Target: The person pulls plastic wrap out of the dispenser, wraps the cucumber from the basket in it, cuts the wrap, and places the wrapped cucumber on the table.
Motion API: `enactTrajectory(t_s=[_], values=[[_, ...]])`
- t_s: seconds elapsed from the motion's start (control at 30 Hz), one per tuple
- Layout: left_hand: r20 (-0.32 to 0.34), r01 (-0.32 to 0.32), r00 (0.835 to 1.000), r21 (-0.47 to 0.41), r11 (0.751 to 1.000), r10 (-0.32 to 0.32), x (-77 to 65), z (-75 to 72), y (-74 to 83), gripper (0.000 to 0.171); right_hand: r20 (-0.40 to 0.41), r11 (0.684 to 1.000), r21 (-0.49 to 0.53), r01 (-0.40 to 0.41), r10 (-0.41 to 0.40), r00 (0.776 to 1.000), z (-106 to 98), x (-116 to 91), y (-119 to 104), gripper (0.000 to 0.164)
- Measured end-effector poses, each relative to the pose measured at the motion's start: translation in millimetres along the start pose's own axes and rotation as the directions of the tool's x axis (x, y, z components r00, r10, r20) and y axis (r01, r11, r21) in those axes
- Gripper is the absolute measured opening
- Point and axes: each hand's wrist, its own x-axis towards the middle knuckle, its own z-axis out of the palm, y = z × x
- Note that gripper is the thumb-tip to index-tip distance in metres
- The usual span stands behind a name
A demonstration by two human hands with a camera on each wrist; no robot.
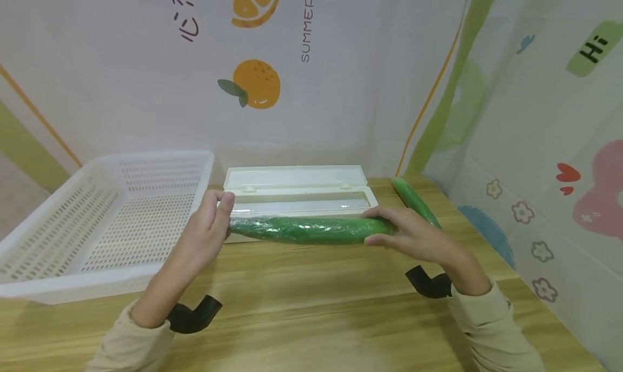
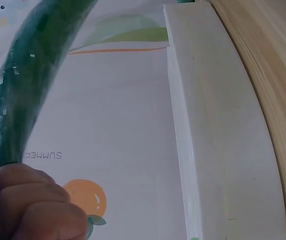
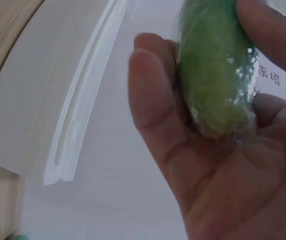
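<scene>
A green cucumber (image 1: 302, 230) in shiny clear plastic wrap is held level above the table, in front of a long white box. My left hand (image 1: 206, 226) grips its darker left end; in the left wrist view the curled fingers (image 2: 37, 202) close round it. At the paler right end, my right hand (image 1: 413, 231) holds it between thumb and fingers, and the right wrist view shows the wrapped tip (image 3: 218, 100) against the palm. The white box (image 1: 297, 196) stands with its lid (image 1: 297, 176) raised, a clear film strip along its slot.
A white perforated plastic basket (image 1: 36, 291) stands on the left of the wooden table (image 1: 292, 318). Another cucumber (image 1: 413, 201) lies at the back right, beyond my right hand. Behind the table hangs a printed white cloth (image 1: 321, 112).
</scene>
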Motion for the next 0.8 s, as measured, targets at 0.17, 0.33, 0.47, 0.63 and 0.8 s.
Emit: enactTrajectory(t_s=[0.17,0.33,0.47,0.63,0.8], values=[[-0.037,-0.006,0.999,-0.135,0.991,0.001,0.4,3.3,-2.5,0.043,0.111,0.988,0.144,0.053,-0.069,0.991,-5,-1,7,0.034],[-0.084,-0.091,0.994,-0.386,0.918,0.063,1.8,11.3,-4.4,0.041,0.128,0.965,0.259,0.037,-0.072,0.989,-10,-2,9,0.035],[-0.108,-0.231,0.973,-0.519,0.823,0.205,3.8,17.8,-8.0,0.035,0.106,0.947,0.321,0.000,-0.036,0.994,-17,-5,11,0.036],[-0.080,-0.292,0.956,-0.330,0.898,0.281,6.3,21.2,-13.5,0.044,-0.011,0.951,0.306,-0.034,0.040,0.999,-28,-11,11,0.039],[0.086,-0.250,0.966,0.091,0.964,0.243,6.1,27.1,-18.6,0.041,-0.142,0.903,0.359,-0.236,0.303,0.942,-41,-16,13,0.053]])
